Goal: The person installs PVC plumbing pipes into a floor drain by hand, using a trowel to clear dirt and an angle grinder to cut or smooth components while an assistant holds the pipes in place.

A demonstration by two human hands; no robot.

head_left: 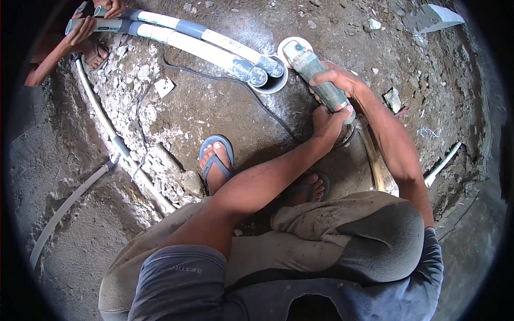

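Both hands are clamped on the grinder in the upper middle: right hand around its body, left hand at its rear. Its disc sits beside the pipe ends; no cut is visible yet.

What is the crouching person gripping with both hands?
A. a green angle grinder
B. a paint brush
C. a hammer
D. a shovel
A: the right hand wraps the body of a green angle grinder and the left hand grips its rear end, its round disc close to the ends of the white and grey pipes.
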